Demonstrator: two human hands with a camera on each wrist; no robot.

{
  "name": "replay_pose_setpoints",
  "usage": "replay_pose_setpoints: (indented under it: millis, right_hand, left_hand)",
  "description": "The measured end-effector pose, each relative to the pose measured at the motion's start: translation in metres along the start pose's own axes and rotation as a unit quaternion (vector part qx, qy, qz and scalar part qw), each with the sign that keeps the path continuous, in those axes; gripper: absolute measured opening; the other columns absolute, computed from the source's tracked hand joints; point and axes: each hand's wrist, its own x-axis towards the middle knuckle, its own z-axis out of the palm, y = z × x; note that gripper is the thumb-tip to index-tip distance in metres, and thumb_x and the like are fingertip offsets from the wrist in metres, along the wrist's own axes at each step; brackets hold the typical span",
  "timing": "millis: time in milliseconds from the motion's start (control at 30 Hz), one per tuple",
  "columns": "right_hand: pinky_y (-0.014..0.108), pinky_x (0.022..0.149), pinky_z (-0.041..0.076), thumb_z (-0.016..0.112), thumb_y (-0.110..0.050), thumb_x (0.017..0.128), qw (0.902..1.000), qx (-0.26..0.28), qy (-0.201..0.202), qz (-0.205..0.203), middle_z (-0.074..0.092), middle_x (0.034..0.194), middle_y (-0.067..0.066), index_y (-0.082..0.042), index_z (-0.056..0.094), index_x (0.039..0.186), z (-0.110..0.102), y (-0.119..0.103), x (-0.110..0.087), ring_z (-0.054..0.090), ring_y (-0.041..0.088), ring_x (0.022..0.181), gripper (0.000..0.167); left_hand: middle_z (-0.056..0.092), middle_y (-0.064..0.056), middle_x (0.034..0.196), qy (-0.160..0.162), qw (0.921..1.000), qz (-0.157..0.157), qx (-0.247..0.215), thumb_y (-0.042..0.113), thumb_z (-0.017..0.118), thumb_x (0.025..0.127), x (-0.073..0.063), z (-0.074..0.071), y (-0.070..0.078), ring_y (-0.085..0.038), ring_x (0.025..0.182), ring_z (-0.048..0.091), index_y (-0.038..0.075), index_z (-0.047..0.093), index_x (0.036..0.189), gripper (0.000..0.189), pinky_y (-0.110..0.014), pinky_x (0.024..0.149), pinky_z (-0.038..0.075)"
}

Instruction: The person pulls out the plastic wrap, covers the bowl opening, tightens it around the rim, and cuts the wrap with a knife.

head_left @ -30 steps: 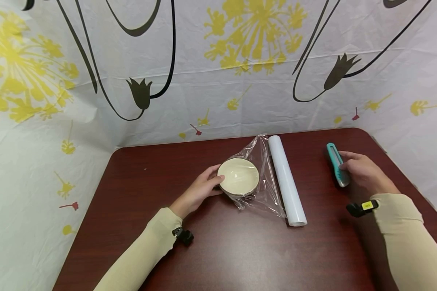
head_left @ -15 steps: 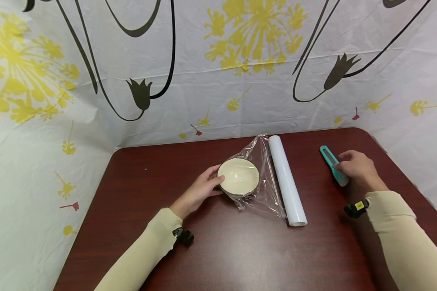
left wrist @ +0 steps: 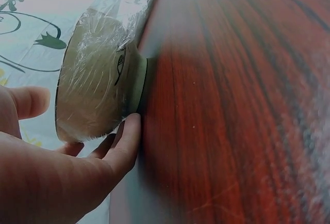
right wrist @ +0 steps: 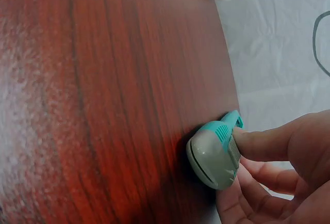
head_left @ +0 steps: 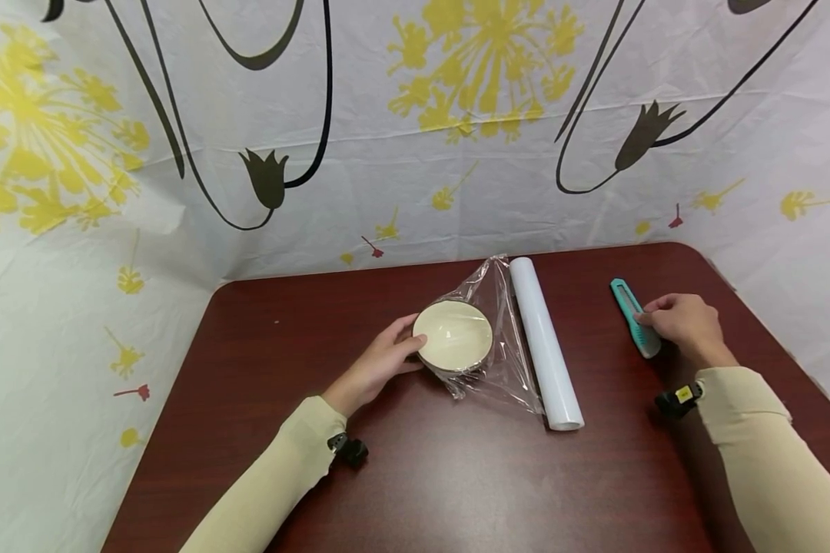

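A cream bowl (head_left: 453, 336) wrapped in clear plastic film (head_left: 508, 376) stands on the table. My left hand (head_left: 380, 361) holds its left side, thumb at the rim and fingers around the outer wall. The left wrist view shows the film crinkled over the bowl's side (left wrist: 95, 79), with fingertips near its foot. At the right, my right hand (head_left: 688, 326) pinches a teal and grey utility knife (head_left: 629, 311) by its edge. In the right wrist view the knife's rounded grey end (right wrist: 211, 159) faces the camera, on or just over the tabletop; I cannot tell which.
A white roll (head_left: 545, 342) of film lies between the bowl and the knife, and the loose film reaches to it. The dark red wooden table (head_left: 470, 484) ends at a patterned cloth (head_left: 415, 153) behind and at the sides.
My right hand has moved left with the utility knife, then slightly back towards me and to the right. My left hand and the bowl have stayed still.
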Motion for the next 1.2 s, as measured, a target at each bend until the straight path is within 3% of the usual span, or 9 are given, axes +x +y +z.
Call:
replay_pose_setpoints:
  millis: [200, 400, 600, 867, 1100, 1200]
  right_hand:
    - [0.038, 0.065, 0.050, 0.072, -0.025, 0.105, 1.0000, 0.002, 0.004, 0.003, 0.067, 0.113, 0.032, 0.011, 0.075, 0.111, 0.000, 0.003, 0.002, 0.052, 0.052, 0.109, 0.037]
    - [0.039, 0.067, 0.049, 0.072, -0.029, 0.105, 0.9999, 0.001, 0.013, 0.003, 0.070, 0.109, 0.028, 0.010, 0.077, 0.113, 0.000, 0.004, -0.001, 0.050, 0.051, 0.111, 0.040]
    - [0.043, 0.068, 0.048, 0.071, -0.033, 0.106, 0.9972, -0.023, 0.046, -0.054, 0.072, 0.110, 0.031, 0.008, 0.076, 0.115, -0.003, -0.015, -0.015, 0.054, 0.051, 0.108, 0.042]
    - [0.038, 0.066, 0.052, 0.081, -0.031, 0.102, 0.9805, -0.047, -0.036, -0.187, 0.081, 0.104, 0.013, 0.000, 0.079, 0.122, 0.002, -0.078, -0.051, 0.068, 0.027, 0.086, 0.036]
    - [0.040, 0.072, 0.057, 0.087, -0.024, 0.096, 0.9574, -0.044, -0.099, -0.268, 0.081, 0.100, 0.001, -0.002, 0.078, 0.125, 0.025, -0.126, -0.086, 0.075, 0.022, 0.088, 0.038]
    - [0.041, 0.071, 0.061, 0.090, -0.024, 0.093, 0.9500, -0.038, -0.125, -0.283, 0.082, 0.097, 0.000, -0.001, 0.077, 0.124, 0.038, -0.140, -0.098, 0.078, 0.020, 0.086, 0.041]
  left_hand:
    - [0.042, -0.029, 0.167, 0.001, 1.0000, -0.005, -0.002, 0.014, 0.056, 0.115, -0.001, -0.001, 0.001, -0.044, 0.144, 0.055, -0.001, 0.029, 0.171, 0.064, -0.056, 0.115, 0.052]
    - [0.043, -0.029, 0.167, 0.001, 1.0000, -0.004, -0.006, 0.014, 0.056, 0.115, 0.000, -0.001, 0.000, -0.044, 0.146, 0.054, -0.002, 0.029, 0.171, 0.063, -0.057, 0.114, 0.052]
    - [0.041, -0.028, 0.169, 0.003, 0.9999, -0.009, -0.005, 0.014, 0.055, 0.116, 0.001, -0.001, -0.002, -0.044, 0.145, 0.054, -0.002, 0.030, 0.171, 0.063, -0.057, 0.113, 0.053]
    - [0.044, -0.027, 0.167, 0.007, 0.9999, -0.006, -0.004, 0.016, 0.055, 0.116, 0.002, -0.002, -0.001, -0.043, 0.141, 0.058, 0.000, 0.033, 0.171, 0.061, -0.056, 0.111, 0.055]
    - [0.041, -0.024, 0.170, 0.003, 0.9994, -0.017, -0.030, 0.016, 0.053, 0.117, 0.002, -0.001, -0.002, -0.044, 0.141, 0.058, 0.004, 0.032, 0.172, 0.060, -0.055, 0.102, 0.060]
    - [0.042, -0.023, 0.169, 0.005, 0.9990, -0.021, -0.038, 0.017, 0.053, 0.117, 0.003, 0.000, -0.002, -0.044, 0.140, 0.059, 0.004, 0.032, 0.172, 0.060, -0.055, 0.100, 0.061]
